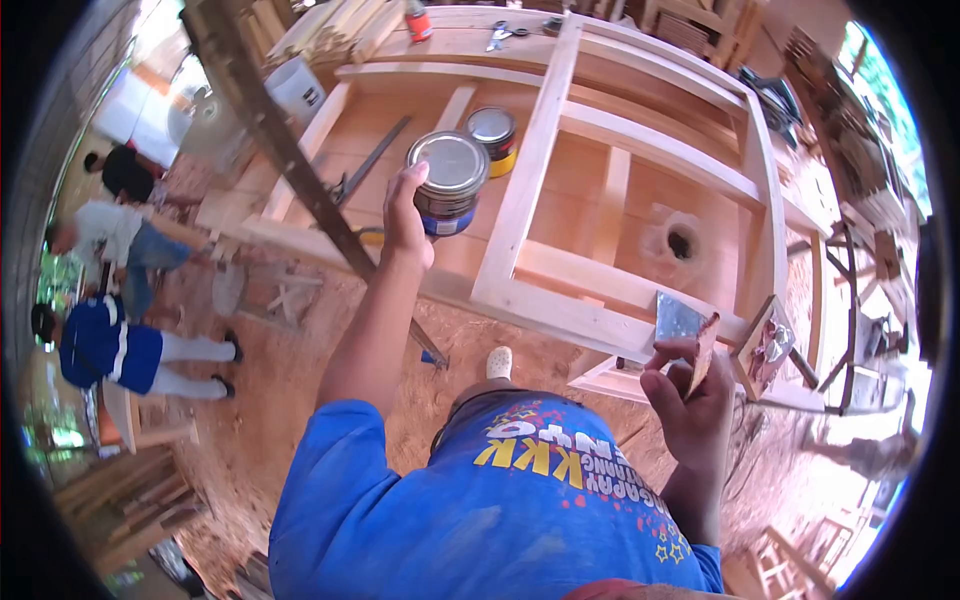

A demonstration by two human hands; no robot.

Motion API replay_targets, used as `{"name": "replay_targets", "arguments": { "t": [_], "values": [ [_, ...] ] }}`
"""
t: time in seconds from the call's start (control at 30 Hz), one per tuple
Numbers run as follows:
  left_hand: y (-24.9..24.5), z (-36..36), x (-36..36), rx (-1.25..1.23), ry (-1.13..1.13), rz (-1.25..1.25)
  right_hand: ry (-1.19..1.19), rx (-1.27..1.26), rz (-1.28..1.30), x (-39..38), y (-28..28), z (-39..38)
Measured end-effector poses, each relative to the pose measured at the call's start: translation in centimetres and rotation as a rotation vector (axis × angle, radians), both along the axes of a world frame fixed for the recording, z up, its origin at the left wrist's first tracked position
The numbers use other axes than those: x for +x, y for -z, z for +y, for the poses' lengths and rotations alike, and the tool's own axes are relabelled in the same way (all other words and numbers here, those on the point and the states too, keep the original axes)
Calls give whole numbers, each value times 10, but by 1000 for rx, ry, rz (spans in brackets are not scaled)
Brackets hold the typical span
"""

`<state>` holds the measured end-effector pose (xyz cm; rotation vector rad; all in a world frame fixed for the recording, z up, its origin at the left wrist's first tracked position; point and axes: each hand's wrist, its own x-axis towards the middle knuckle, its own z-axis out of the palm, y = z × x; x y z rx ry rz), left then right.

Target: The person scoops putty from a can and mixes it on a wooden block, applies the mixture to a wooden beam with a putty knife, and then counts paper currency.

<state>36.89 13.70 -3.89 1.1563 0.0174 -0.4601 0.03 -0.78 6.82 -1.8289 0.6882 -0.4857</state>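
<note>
My left hand [405, 222] is stretched out and grips a round metal tin [447, 182] with a silver lid and blue label, lifted above a pale wooden frame [528, 190]. A second tin [493, 137] with a yellow band stands just behind it on the wood. My right hand [688, 395] is held close to my body and pinches a flat metal scraper [683, 325] with a wooden handle, blade pointing up.
A dark diagonal wooden beam [290, 160] crosses at left. A white bucket [297, 88] sits at the frame's far-left corner, scissors [500, 35] at its far edge. Three people [120, 290] stand at left on sawdust-covered ground. Stacked timber fills the right side.
</note>
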Motion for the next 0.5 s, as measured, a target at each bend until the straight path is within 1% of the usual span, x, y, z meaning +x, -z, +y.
{"name": "replay_targets", "arguments": {
  "t": [0.1, 0.13, 0.17, 0.2, 0.23, 0.27, 0.3, 0.37, 0.4, 0.43, 0.47, 0.5],
  "values": [
    [56, -27, 46, -26, 96, 87, 143, 112, 19, -3, 12, 11],
    [90, -36, 62, -13, 93, 64, 195, 155, 46, -2, 14, 14],
    [110, -45, 66, -92, 92, 106, 187, 118, 68, -2, 21, 16],
    [124, -51, 70, -170, 155, 145, 196, 74, 95, -4, 30, 15],
    [118, -54, 65, -240, 318, 185, 213, 26, 122, -8, 32, 13],
    [115, -60, 63, -243, 366, 227, 225, 22, 186, -6, 21, 15],
    [112, -62, 55, -207, 342, 261, 235, 26, 245, -1, 10, 17],
    [104, -63, 41, -130, 294, 315, 246, -23, 195, -2, 6, 16],
    [103, -61, 35, -130, 308, 300, 242, -40, 162, -3, 0, 15],
    [111, -58, 34, -199, 368, 244, 225, -53, 130, -5, -6, 14],
    [105, -56, 26, -197, 398, 221, 223, -27, 146, -9, -10, 12],
    [96, -53, 17, -69, 377, 147, 229, 39, 126, -17, -10, 11]
  ]
}}
